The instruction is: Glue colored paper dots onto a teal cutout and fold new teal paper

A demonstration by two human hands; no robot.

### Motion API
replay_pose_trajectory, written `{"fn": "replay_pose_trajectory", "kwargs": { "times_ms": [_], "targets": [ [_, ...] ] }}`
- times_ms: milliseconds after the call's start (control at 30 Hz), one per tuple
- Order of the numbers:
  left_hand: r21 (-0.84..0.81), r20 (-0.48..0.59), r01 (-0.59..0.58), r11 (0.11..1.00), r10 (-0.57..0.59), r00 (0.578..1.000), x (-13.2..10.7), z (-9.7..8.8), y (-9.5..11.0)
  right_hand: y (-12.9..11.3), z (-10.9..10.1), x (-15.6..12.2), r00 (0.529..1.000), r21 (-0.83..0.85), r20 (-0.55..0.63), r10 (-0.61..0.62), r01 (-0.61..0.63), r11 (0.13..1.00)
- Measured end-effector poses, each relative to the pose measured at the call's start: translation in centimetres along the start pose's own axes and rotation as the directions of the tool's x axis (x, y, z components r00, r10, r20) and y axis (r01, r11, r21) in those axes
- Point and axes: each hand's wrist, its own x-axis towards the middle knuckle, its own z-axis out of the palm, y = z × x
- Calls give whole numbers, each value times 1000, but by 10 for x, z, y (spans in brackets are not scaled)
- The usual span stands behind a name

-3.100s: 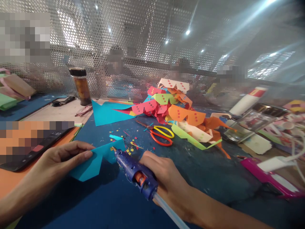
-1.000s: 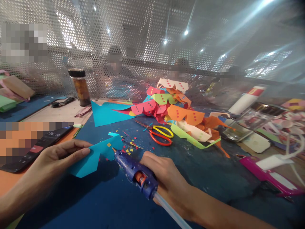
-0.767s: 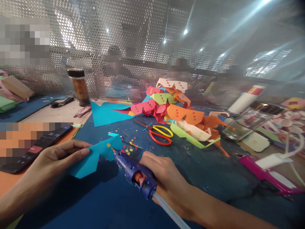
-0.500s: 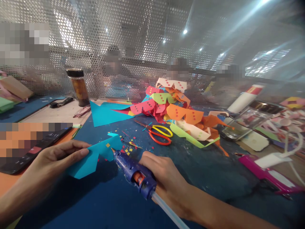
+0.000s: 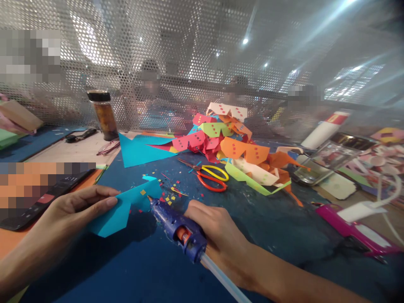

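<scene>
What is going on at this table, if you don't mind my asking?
A person's left-hand grip holds a bright blue, angular paper cutout bearing a small yellow square. The right-hand grip holds a dark blue plastic glue gun, its nozzle close beside that square; whether it touches the cutout is hard to tell. Metal scissors with red and yellow handles lie beside a heap of multicoloured, mask-shaped paper pieces.

Free mat nearest, scissors, paper pile beyond

The phone screen reads 6:11; its smaller lettering is too blurred to read.
</scene>
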Motion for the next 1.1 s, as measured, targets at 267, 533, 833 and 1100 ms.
{"fn": "replay_pose_trajectory", "kwargs": {
  "times_ms": [267, 533, 833, 1100],
  "targets": [
    [-53, 40, 63, 997, -61, 997, 1, -2, 0, 1, 1, -1, 1000, 3, -16, -8, 8, 1000],
    [-27, -14, -13, 1000, 13, 1000, 1, -1, -1, 1, 1, -1, 1000, -25, 3, 1, -1, 1000],
    [-49, -37, -40, 998, 38, 999, 3, 1, -7, 1, 1, -2, 999, -33, 30, 24, -23, 999],
    [-30, -67, -77, 997, 75, 995, 2, 4, -2, 1, 1, -2, 999, -36, 36, 35, -34, 999]
  ]
}}
